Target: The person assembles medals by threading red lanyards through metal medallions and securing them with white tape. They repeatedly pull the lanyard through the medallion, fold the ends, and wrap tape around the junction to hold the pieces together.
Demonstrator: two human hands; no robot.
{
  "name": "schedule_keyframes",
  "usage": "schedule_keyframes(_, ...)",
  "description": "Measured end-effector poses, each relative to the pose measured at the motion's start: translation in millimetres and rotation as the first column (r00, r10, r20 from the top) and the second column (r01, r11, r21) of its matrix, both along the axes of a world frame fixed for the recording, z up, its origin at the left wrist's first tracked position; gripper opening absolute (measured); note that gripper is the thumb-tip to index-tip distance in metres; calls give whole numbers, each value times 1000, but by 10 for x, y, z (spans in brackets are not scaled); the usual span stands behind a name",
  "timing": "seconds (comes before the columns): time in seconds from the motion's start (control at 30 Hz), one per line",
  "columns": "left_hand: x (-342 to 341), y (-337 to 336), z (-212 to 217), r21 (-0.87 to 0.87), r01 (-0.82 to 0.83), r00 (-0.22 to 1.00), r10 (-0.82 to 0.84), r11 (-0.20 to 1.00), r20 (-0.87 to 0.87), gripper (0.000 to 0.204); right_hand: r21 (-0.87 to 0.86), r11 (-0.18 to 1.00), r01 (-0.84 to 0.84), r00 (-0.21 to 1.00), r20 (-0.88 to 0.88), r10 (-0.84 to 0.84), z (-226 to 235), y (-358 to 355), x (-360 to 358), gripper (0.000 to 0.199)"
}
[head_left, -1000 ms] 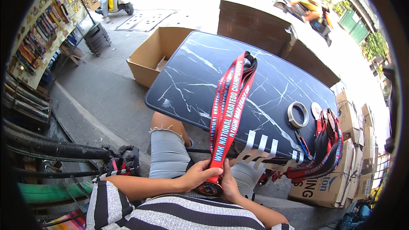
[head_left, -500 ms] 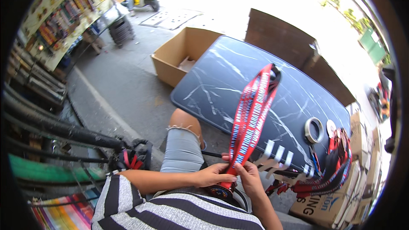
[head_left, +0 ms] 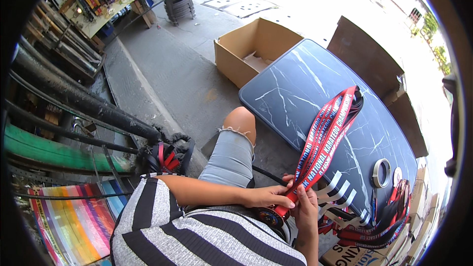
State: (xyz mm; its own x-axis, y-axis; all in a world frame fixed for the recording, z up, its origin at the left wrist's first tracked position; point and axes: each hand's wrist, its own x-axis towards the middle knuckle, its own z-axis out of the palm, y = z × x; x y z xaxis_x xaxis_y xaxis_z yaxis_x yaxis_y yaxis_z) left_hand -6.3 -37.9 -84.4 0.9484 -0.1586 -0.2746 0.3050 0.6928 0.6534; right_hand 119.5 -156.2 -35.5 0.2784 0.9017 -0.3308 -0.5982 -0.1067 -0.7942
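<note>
A long red lanyard ribbon (head_left: 326,137) with white lettering lies stretched across a dark marble-patterned table (head_left: 305,79), its near end hanging off toward my lap. My left hand (head_left: 267,197) pinches the ribbon's lower end from the left. My right hand (head_left: 304,206) grips the same end from the right, fingers curled. Below both hands hangs a round dark medal (head_left: 269,215) attached to the ribbon, resting against my striped shirt. My bare knee (head_left: 240,119) and grey shorts sit just left of the table's edge.
A roll of tape (head_left: 381,172) and a heap of red lanyards with medals (head_left: 389,219) lie at the table's right end. An open cardboard box (head_left: 253,49) stands on the pavement beyond the table. Brown boards (head_left: 367,54) lean behind it. Black pipes (head_left: 74,98) run at left.
The view has swung to the right and down, so the table and ribbon sit further right. Both hands stay on the ribbon's lower end by the medal.
</note>
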Motion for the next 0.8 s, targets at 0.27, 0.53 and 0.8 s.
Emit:
schedule_keyframes(0.27,16,39,136,-66,84,990,-76,994,117,32,530,841,-113,914,-277,297,-633,125,-38,78)
schedule_keyframes(0.53,-3,88,101,-262,105,992,-81,959,99,47,644,737,-204,857,-246,453,-994,265,-66,83)
schedule_keyframes(0.8,-20,86,24,-241,38,996,-16,970,90,57,628,739,-244,809,-289,512,-1178,349,104,82)
